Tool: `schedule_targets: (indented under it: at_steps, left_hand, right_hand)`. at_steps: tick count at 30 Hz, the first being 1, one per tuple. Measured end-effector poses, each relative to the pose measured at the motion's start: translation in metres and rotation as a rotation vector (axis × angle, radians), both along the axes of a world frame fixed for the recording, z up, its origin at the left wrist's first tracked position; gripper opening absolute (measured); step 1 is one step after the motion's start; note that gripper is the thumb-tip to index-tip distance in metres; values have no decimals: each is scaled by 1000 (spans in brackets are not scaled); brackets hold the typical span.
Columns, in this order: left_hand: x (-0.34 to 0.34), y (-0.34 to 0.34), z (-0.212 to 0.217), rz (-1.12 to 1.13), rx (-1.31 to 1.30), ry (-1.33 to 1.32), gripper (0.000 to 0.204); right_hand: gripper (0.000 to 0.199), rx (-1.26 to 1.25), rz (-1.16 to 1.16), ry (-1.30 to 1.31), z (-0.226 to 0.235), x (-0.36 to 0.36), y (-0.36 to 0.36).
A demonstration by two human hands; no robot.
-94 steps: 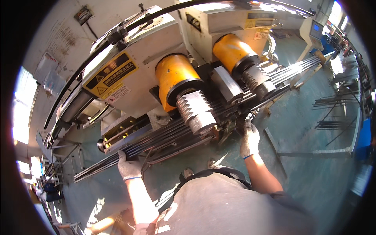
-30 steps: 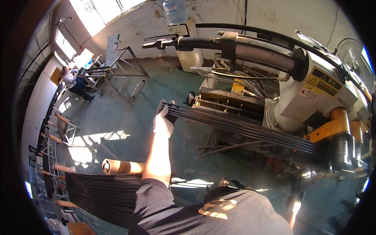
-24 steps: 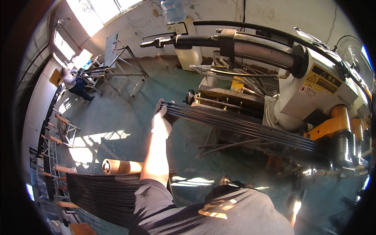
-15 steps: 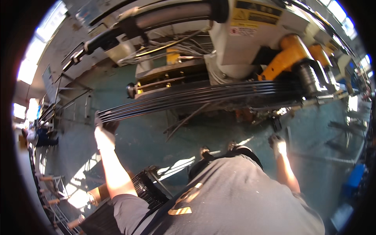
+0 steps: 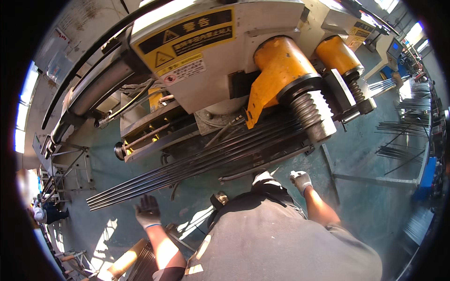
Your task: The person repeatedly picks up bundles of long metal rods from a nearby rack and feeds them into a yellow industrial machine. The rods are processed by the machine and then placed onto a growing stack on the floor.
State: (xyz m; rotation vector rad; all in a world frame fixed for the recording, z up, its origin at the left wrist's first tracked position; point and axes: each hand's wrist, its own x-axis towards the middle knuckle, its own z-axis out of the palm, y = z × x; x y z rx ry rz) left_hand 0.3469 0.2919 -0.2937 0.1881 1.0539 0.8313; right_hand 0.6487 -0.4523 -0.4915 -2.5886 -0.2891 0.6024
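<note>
Head view is showing the open, empty left hand [image 5: 148,211] hovering just below the long black rods [image 5: 197,165], which are running lengthwise left to right, the right hand [image 5: 300,180] loosely curled and empty.

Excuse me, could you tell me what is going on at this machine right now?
A person in work gloves stands at a big machine with two yellow housings. A bundle of long dark rods lies across the machine's front, passing under the nearer yellow housing. Neither hand holds anything: the left hand is open just below the loose end of the rods, and the right hand hangs free below the ribbed roller. More rods rest on racks to the right.
</note>
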Motion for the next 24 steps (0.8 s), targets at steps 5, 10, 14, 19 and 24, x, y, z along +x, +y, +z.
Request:
schedule_targets:
  at_steps: [5,10,14,19,24]
  left_hand:
    - [98,-140,-62,-504,120,-6,44]
    - [177,-200,-20,-694,113,97,33]
    - [154,-172,-20,-728,66,181,37]
    - [140,-175,-67,-888,431,135,32]
    - [172,-198,-57,-982,575,194,32]
  right_hand:
    - [38,-198,47,126,26,78,-5]
    - [54,-125,-175,196,54,137,-21]
    - [51,42,-294,262,90,159,5]
    - [48,203,-384,210,103,118,20]
    - [29,162,-209,-117,44,47,-17]
